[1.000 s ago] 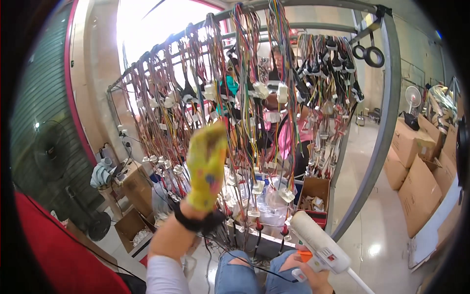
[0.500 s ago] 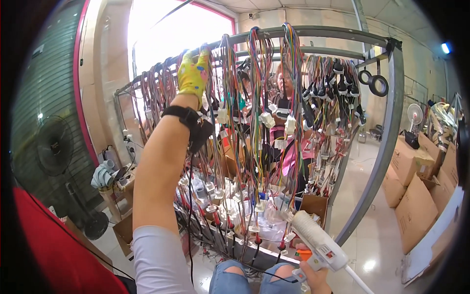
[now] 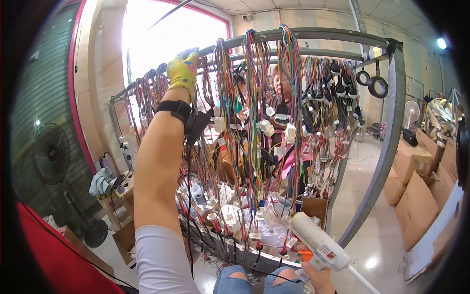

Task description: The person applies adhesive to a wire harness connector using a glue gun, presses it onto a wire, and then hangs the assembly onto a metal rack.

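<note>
Fingers of the left hand (image 3: 183, 71), inside a yellow patterned glove, are curling around the top of a wire bundle (image 3: 196, 98) where it is draping over the upper rail (image 3: 318, 34) of the metal rack; I am reading that as a closed hold on the wires, though the glare from the bright window (image 3: 166, 39) behind is washing out the fingertips themselves. I am keeping that arm stretched high, with a black wrist strap (image 3: 178, 110) sitting just below the glove.

Down at the lower edge, the right hand (image 3: 320, 279) is gripping the handle of a white heat gun (image 3: 318, 240), fingers wrapped shut around it. Its nozzle is pointing up and left toward the lower ends of the hanging harnesses, but it is staying clear of them and is not touching anything.

As for progress, I am judging the work as being in its middle. Many coloured wire harnesses (image 3: 274, 112) with white and black connectors are already hanging in rows along the rail, and rolls of black tape (image 3: 372, 83) are hooked at the far right end. The bundle in my left hand is at the rail, near the left part of the rack, and I cannot tell whether it is being hung or taken off. Nothing shows the gun being applied yet.

A person (image 3: 281, 90) is standing behind the rack, mostly hidden by wires. Cardboard boxes (image 3: 416, 196) are stacked on the right, and a black floor fan (image 3: 51, 154) is standing on the left.
</note>
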Demonstrator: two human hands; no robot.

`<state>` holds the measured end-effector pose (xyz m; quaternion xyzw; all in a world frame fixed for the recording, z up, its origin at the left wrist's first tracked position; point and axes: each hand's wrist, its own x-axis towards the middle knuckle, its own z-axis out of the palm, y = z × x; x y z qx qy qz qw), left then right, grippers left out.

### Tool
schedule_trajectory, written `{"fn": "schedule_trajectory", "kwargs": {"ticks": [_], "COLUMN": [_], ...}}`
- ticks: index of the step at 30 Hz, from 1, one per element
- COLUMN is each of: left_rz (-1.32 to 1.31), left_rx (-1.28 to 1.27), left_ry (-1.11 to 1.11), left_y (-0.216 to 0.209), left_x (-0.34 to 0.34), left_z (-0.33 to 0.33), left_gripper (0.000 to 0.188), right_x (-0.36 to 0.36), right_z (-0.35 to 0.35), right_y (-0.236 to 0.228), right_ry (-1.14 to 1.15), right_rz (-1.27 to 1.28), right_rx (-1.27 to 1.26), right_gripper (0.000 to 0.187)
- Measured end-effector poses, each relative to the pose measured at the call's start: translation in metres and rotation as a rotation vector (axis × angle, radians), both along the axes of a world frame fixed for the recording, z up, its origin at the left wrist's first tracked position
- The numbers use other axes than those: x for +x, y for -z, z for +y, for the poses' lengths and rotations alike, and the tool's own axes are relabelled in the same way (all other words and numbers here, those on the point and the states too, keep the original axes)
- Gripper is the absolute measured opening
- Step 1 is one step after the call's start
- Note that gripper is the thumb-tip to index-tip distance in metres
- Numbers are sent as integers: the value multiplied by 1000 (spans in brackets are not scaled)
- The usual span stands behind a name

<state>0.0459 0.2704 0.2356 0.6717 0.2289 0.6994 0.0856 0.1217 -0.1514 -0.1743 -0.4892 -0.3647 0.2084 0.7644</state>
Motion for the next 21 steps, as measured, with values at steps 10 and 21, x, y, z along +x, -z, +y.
{"fn": "schedule_trajectory", "kwargs": {"ticks": [10,21], "left_rz": [-89,146], "left_rx": [-41,-67], "left_ry": [59,151], "left_y": [-4,-3], "left_x": [1,-13], "left_z": [42,37], "left_gripper": [57,66], "right_x": [2,1], "right_z": [-2,-2], "right_y": [12,14], "right_ry": [10,-2], "right_rz": [-31,-21], "right_rx": [37,-41], "right_gripper": [47,59]}}
